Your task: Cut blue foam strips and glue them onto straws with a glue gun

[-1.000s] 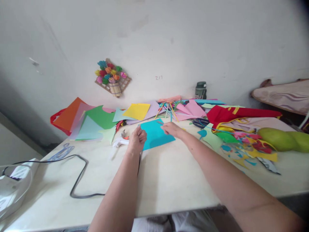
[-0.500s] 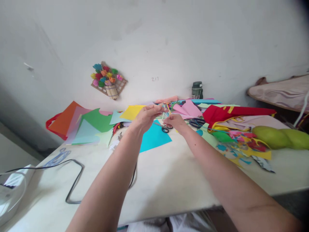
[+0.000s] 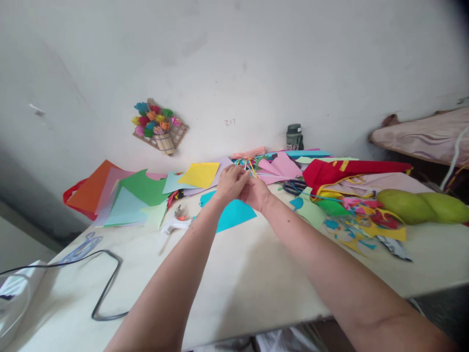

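Observation:
My left hand [image 3: 231, 183] and my right hand [image 3: 255, 192] meet above the table, fingers closed and overlapping. What lies between them is hidden. Just beyond the fingertips show thin yellow and white sticks [image 3: 252, 167]; I cannot tell whether they are held or lie behind. Below the hands is a bright blue paper sheet [image 3: 236, 215], partly covered by my left forearm. A yellow sheet [image 3: 200, 175] lies left of the hands, and folded pink paper [image 3: 282, 167] lies to their right. A white glue gun [image 3: 175, 226] rests left of my left forearm.
Orange [image 3: 93, 188] and green paper [image 3: 142, 188] are at the left, near a black cable [image 3: 119, 264]. Dark-handled scissors [image 3: 294, 187], a red cloth [image 3: 351, 168], paper scraps [image 3: 351, 230] and green fruit [image 3: 406, 206] lie right. A bottle [image 3: 294, 137] stands by the wall.
My hands have come together, the left moving down and the right turning in against it. The small scissors beneath them are now hidden. The glue gun has come into fuller view.

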Action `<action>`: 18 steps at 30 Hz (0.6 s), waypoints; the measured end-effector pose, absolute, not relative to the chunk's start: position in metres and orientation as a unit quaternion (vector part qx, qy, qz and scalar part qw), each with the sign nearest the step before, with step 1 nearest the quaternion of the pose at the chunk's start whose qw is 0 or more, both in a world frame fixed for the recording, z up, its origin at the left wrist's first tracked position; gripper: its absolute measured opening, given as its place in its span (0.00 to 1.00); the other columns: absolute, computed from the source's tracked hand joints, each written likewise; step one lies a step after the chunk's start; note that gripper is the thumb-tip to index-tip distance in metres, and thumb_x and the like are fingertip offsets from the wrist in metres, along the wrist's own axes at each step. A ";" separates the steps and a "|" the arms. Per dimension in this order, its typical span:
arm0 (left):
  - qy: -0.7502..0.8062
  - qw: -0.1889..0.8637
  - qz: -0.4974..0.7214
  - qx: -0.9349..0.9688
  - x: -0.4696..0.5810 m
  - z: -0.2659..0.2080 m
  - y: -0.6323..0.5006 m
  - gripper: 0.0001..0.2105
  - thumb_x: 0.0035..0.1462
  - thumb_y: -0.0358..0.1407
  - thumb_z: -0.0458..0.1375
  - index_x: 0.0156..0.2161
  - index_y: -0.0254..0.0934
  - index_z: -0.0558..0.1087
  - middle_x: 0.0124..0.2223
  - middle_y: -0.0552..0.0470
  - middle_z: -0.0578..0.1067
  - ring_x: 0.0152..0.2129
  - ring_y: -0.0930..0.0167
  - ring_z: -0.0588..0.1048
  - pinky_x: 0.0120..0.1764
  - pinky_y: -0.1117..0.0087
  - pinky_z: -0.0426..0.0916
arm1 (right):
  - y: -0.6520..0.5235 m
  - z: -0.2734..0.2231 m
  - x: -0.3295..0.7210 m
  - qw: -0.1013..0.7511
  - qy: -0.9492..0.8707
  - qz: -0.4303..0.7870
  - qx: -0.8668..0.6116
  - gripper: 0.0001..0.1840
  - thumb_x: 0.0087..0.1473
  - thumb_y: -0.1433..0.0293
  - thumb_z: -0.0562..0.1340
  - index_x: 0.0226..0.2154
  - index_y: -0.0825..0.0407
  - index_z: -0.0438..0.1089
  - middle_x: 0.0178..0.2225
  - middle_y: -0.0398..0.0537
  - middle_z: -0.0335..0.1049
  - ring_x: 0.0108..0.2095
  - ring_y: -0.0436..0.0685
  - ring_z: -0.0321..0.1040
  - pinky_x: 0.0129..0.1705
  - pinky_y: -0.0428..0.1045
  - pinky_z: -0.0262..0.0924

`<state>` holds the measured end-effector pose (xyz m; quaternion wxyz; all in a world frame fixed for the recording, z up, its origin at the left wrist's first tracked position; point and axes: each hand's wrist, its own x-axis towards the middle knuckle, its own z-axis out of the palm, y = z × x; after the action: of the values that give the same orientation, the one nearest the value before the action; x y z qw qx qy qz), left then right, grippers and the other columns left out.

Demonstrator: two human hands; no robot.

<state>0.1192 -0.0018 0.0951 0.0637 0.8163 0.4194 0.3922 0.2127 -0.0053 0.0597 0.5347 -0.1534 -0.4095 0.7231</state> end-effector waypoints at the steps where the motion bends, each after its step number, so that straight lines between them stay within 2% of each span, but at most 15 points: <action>1: 0.434 0.046 0.371 0.820 0.118 0.094 0.000 0.14 0.53 0.43 0.47 0.33 0.37 0.69 0.40 0.48 0.72 0.43 0.67 0.65 0.46 0.65 0.57 | -0.005 0.060 0.215 0.520 -0.409 0.733 -0.157 0.11 0.51 0.69 0.48 0.29 0.53 0.64 0.23 0.45 0.69 0.24 0.51 0.65 0.25 0.47 0.61; 3: 0.464 0.060 0.329 0.820 0.114 0.093 0.000 0.17 0.54 0.45 0.44 0.35 0.37 0.70 0.36 0.48 0.73 0.38 0.67 0.69 0.42 0.65 0.60 | -0.004 0.060 0.221 0.495 -0.419 0.739 -0.183 0.10 0.50 0.70 0.48 0.28 0.54 0.64 0.20 0.45 0.68 0.21 0.52 0.64 0.22 0.47 0.60; 5: 0.479 0.133 0.289 0.818 0.108 0.095 -0.003 0.19 0.53 0.47 0.43 0.35 0.36 0.70 0.34 0.48 0.73 0.34 0.68 0.70 0.38 0.67 0.62 | -0.002 0.058 0.228 0.489 -0.434 0.722 -0.224 0.08 0.48 0.71 0.50 0.27 0.55 0.64 0.18 0.46 0.67 0.19 0.51 0.63 0.18 0.45 0.57; 7: 0.464 0.264 0.226 0.815 0.102 0.099 -0.009 0.19 0.51 0.48 0.46 0.36 0.36 0.70 0.35 0.49 0.74 0.32 0.70 0.72 0.35 0.69 0.64 | -0.001 0.056 0.235 0.496 -0.447 0.698 -0.258 0.06 0.46 0.70 0.54 0.25 0.56 0.64 0.15 0.44 0.64 0.15 0.48 0.60 0.14 0.42 0.51; 9: 0.419 0.412 0.125 0.799 0.094 0.105 -0.018 0.18 0.46 0.47 0.53 0.39 0.37 0.70 0.39 0.48 0.73 0.30 0.71 0.73 0.33 0.70 0.64 | 0.001 0.056 0.243 0.516 -0.449 0.676 -0.275 0.07 0.44 0.69 0.56 0.21 0.56 0.61 0.12 0.40 0.59 0.11 0.44 0.52 0.11 0.40 0.43; 10: 0.407 0.449 0.091 0.790 0.090 0.107 -0.022 0.18 0.42 0.44 0.58 0.40 0.38 0.70 0.38 0.49 0.74 0.29 0.72 0.73 0.33 0.70 0.65 | 0.002 0.057 0.247 0.532 -0.444 0.666 -0.277 0.09 0.44 0.68 0.57 0.19 0.55 0.59 0.10 0.38 0.57 0.10 0.43 0.48 0.10 0.40 0.39; 12: 0.385 0.494 0.062 0.777 0.081 0.111 -0.027 0.16 0.40 0.41 0.60 0.36 0.35 0.71 0.32 0.49 0.75 0.26 0.72 0.73 0.33 0.70 0.65 | 0.004 0.059 0.256 0.581 -0.428 0.636 -0.275 0.13 0.44 0.68 0.56 0.15 0.53 0.53 0.08 0.34 0.49 0.08 0.41 0.41 0.10 0.40 0.34; 14: 0.352 0.511 0.146 0.771 0.071 0.111 -0.027 0.12 0.42 0.42 0.58 0.27 0.32 0.71 0.22 0.50 0.73 0.19 0.74 0.70 0.31 0.69 0.66 | 0.006 0.059 0.263 0.638 -0.407 0.585 -0.290 0.15 0.44 0.67 0.56 0.14 0.52 0.49 0.06 0.32 0.43 0.08 0.41 0.37 0.10 0.40 0.31; 16: 0.329 0.504 0.331 0.727 0.061 0.109 -0.023 0.16 0.47 0.45 0.53 0.21 0.33 0.67 0.15 0.54 0.66 0.14 0.77 0.66 0.31 0.69 0.66 | 0.010 0.057 0.269 0.680 -0.395 0.521 -0.333 0.17 0.44 0.66 0.55 0.13 0.51 0.48 0.06 0.32 0.40 0.07 0.42 0.36 0.10 0.41 0.30; 18: 0.343 0.476 0.455 0.670 0.054 0.104 -0.018 0.17 0.49 0.47 0.50 0.23 0.34 0.66 0.17 0.55 0.67 0.17 0.77 0.67 0.32 0.69 0.66 | 0.014 0.053 0.270 0.695 -0.401 0.452 -0.391 0.16 0.44 0.66 0.56 0.13 0.51 0.50 0.06 0.33 0.43 0.08 0.42 0.38 0.10 0.41 0.33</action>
<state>0.0536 -0.0177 0.1043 0.4760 0.6698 0.3435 0.4547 0.2699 0.0141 0.0528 0.6945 -0.3911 -0.4008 0.4517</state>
